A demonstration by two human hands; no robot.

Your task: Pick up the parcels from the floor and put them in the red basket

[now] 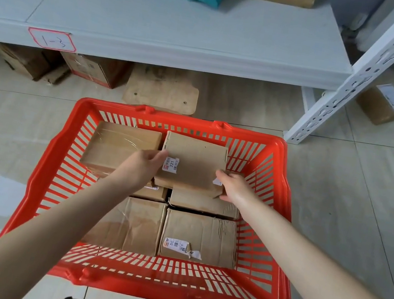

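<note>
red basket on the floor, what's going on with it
A person holds the parcel labelled 221 with both hands inside the red basket. The left hand is on its left edge and the right hand is at its near right corner. It is above the other parcels already packed there; whether it rests on them yet is unclear. One small box lies on the floor beyond the white shelf post.
</note>
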